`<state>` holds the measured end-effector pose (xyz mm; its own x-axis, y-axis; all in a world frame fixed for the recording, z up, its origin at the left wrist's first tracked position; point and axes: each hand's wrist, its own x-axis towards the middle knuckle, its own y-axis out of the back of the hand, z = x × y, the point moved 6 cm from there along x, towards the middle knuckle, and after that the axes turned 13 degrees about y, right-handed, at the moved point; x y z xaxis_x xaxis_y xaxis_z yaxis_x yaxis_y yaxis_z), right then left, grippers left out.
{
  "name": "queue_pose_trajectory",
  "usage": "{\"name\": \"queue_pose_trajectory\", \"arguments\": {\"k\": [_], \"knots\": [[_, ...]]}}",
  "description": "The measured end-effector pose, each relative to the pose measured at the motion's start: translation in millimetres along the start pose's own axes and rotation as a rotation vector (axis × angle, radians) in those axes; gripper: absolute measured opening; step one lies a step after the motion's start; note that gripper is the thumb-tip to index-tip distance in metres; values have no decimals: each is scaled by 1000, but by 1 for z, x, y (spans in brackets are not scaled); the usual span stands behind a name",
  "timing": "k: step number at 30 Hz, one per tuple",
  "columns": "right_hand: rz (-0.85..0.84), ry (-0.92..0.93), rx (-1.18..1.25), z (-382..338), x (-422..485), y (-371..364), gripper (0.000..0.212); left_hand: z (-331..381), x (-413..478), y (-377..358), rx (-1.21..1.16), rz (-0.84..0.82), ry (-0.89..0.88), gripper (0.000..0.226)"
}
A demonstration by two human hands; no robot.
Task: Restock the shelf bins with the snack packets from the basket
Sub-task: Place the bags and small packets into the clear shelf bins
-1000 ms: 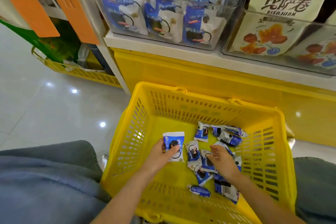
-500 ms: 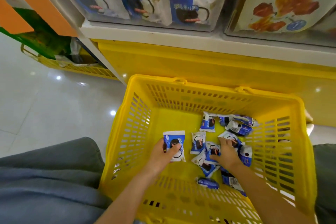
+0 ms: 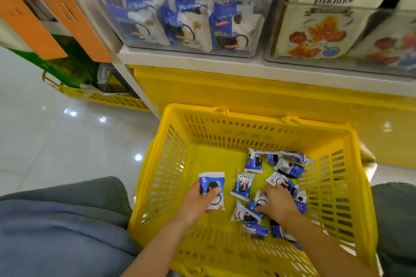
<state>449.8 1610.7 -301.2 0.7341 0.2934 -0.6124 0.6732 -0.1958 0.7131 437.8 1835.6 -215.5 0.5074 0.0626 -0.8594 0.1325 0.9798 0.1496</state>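
A yellow plastic basket [image 3: 171, 164] sits on the floor in front of me with several small blue-and-white snack packets [image 3: 254, 161] scattered on its bottom. My left hand [image 3: 198, 202] grips one packet [image 3: 212, 183] upright, thumb across its front. My right hand [image 3: 279, 203] reaches into the pile and pinches a packet [image 3: 258, 201] with curled fingers. Above, a clear shelf bin [image 3: 184, 20] holds rows of the same blue-and-white packets.
A second clear bin [image 3: 337, 29] to the right holds larger cream snack bags. The yellow shelf base [image 3: 247, 94] stands behind the basket. Another yellow basket [image 3: 101, 96] sits at the left on the glossy tile floor [image 3: 56, 141]. My grey-clad knees flank the basket.
The view tilted down, then back up. My right hand shifted slightly toward me in the pile and closed on a packet. My left hand kept holding its packet.
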Motion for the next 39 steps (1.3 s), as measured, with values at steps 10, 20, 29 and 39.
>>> {"name": "queue_pose_trajectory", "arguments": {"k": [10,20,29,39], "knots": [[349,164,639,-70,-28,92,66,12,-18,4,-109,71,-46,25],[483,338,808,-119,-94,160,23,65,-88,0,-295,-70,-391,19],[620,459,694,-148,-133,231,37,119,-134,34,-301,-56,-622,17],[636,583,481,-238,-144,305,6,189,-169,117,-303,82,-823,31]]}}
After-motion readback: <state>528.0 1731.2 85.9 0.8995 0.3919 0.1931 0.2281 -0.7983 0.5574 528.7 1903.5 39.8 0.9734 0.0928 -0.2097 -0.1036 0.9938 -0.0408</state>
